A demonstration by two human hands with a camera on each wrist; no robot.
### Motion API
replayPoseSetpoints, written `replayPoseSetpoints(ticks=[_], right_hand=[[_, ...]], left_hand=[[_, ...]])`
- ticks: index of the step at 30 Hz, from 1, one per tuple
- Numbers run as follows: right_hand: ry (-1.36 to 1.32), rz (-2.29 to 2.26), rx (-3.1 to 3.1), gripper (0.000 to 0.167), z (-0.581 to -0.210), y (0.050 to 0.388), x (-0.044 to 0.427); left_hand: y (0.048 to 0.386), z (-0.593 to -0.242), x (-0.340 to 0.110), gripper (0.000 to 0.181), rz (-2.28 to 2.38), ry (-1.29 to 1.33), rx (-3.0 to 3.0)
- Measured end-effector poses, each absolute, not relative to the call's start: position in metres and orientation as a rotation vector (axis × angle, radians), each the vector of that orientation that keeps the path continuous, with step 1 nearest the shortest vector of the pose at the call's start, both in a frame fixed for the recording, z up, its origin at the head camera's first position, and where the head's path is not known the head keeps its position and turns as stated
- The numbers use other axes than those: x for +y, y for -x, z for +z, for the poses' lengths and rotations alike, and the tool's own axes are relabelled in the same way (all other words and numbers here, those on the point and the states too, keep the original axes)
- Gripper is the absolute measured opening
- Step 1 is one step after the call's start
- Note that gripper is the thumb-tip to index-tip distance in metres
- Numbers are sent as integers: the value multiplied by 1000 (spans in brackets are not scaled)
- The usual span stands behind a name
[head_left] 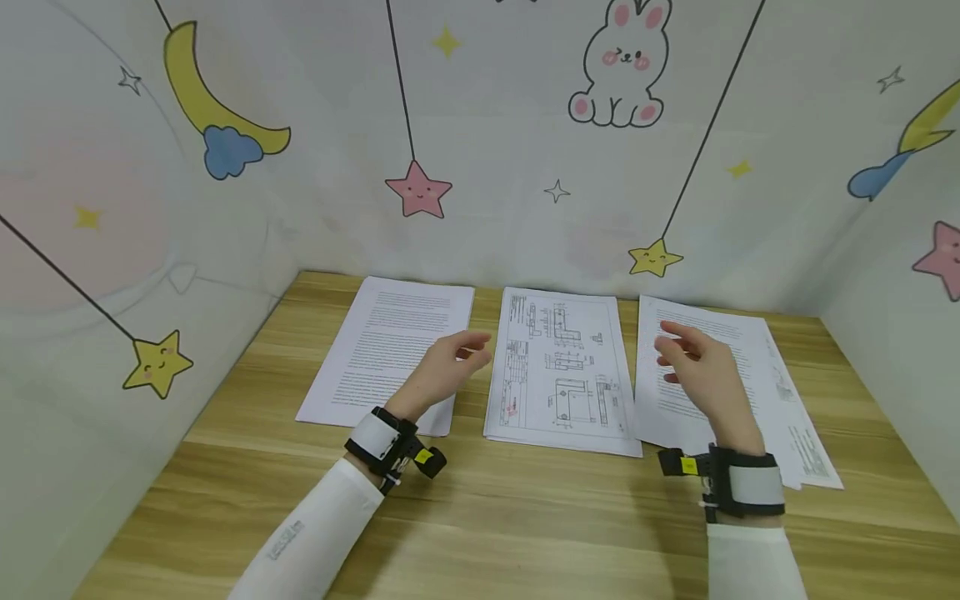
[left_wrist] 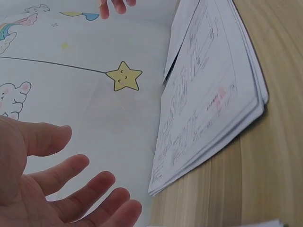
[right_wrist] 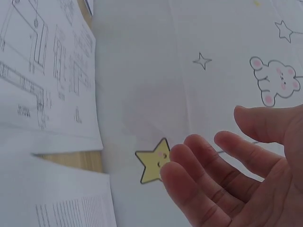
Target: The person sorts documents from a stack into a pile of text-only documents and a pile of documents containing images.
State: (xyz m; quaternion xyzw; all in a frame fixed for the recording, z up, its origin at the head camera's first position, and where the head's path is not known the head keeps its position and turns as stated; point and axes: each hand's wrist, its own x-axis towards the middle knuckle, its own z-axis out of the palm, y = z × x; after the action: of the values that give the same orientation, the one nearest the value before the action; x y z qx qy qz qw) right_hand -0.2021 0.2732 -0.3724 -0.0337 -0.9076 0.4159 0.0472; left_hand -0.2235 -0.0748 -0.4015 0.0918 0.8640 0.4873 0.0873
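Note:
In the head view my left hand (head_left: 447,369) hovers between the left stack of printed text sheets (head_left: 390,333) and the middle stack of technical drawings (head_left: 566,367). Its fingers are loosely bent with nothing between them, as the left wrist view also shows. My right hand (head_left: 703,367) is held over the right stack of text sheets (head_left: 675,417), fingers relaxed and holding nothing. Beneath that stack, another printed sheet (head_left: 813,454) sticks out on the right side. The drawing stack has slightly uneven edges in the left wrist view.
All the papers lie on a wooden table (head_left: 525,525). A pale cloth wall (head_left: 510,233) with cartoon stars, moons and a rabbit encloses its back and sides. Each wrist wears a strap, the left strap (head_left: 375,437) and right strap (head_left: 753,483), with a small black camera piece.

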Motion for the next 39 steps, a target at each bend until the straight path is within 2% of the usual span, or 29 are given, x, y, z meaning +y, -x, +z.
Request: replayPoseSetpoints(ticks=[12, 29, 39], right_hand=[[320, 879, -2865, 61, -387, 193, 343], [640, 1036, -2992, 68, -416, 194, 390], [772, 1022, -3045, 70, -426, 195, 397]], left_hand=[[239, -412, -10, 44, 1682, -182, 2311], [221, -424, 81, 44, 1719, -197, 2063], [214, -429, 114, 44, 1822, -27, 1869]])
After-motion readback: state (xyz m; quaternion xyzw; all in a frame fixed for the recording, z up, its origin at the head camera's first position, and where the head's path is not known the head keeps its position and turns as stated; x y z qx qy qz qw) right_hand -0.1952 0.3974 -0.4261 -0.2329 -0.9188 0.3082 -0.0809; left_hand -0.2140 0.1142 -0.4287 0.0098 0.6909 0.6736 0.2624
